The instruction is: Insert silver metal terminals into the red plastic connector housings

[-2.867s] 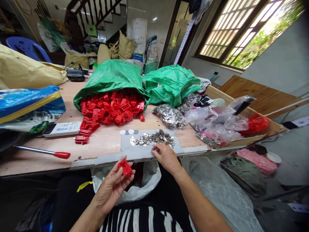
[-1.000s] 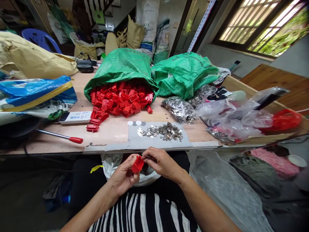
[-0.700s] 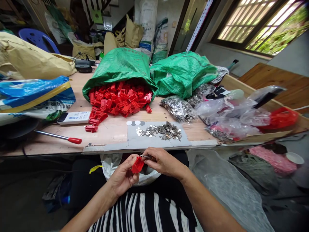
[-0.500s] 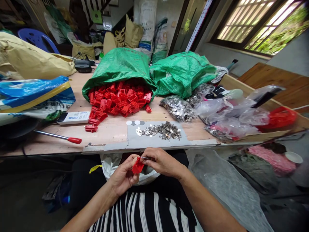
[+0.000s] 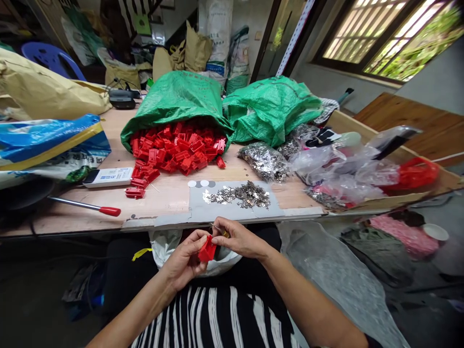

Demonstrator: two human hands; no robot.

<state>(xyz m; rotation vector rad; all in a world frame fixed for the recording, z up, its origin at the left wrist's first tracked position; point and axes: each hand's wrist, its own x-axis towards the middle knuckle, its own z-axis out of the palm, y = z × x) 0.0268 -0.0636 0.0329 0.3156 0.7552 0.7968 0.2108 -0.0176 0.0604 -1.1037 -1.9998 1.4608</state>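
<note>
Head view: one red plastic housing, above open white sack, pinched in the left hand; one slim tool, gripped by the right hand, thumb against housing.

In the left hand, the plastic piece is bright red, and I see that same red in the heap of parts beyond the grip. Nearer, silvery metal bits sit on a plain grey sheet with 2 white dots and 2 darker grey ones. Past them, 2 sacks are green. Below the grip, the shirt is black with uneven white stripes. Left of the grip, a silvery lever has a red end.
</note>
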